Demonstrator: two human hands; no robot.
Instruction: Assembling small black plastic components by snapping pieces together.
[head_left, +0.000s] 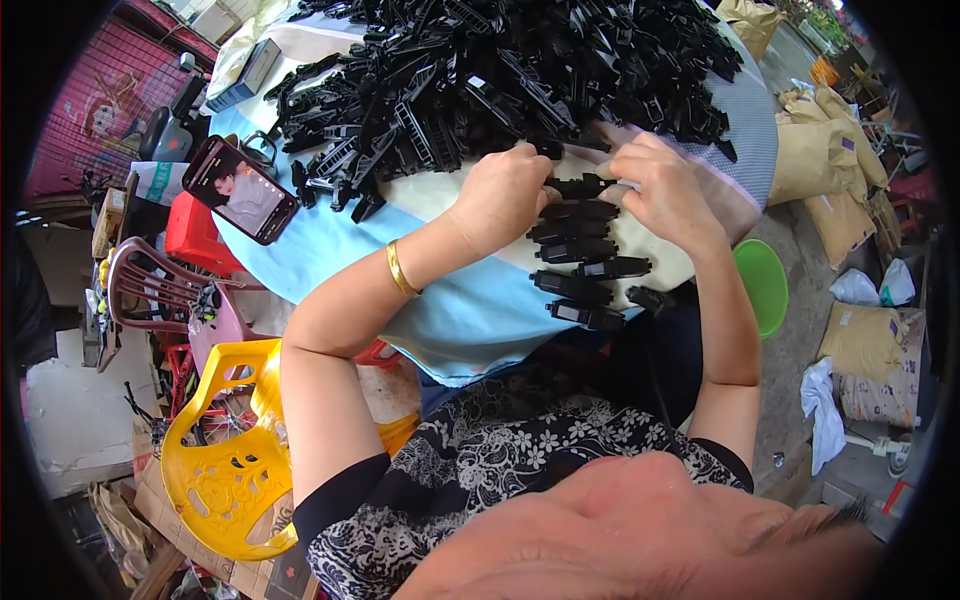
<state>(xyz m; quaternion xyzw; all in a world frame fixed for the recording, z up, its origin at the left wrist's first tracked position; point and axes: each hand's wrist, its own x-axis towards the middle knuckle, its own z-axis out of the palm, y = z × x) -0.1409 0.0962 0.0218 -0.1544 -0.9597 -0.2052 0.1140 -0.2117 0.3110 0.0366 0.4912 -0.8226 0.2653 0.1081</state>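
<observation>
Both hands meet over the cloth-covered table, at the far end of a column of small black plastic parts [575, 250]. My left hand [505, 198] pinches one end of a short black plastic piece [580, 187]. At its other end, the fingers of my right hand [655, 190] are closed on the same piece. The column runs toward me in a rough stack, with one part [648, 298] lying off to its right. Just beyond my hands rises a big heap of loose black plastic parts [440, 110], some with ladder-like slots. Fingertips cover some of the held piece.
A phone [240, 190] showing a picture lies left of the heap, near a small box [245, 75]. A yellow plastic chair [215, 450] and a mauve chair [150, 285] stand at left. To the right are a green basin [762, 288] and several brown sacks [825, 160].
</observation>
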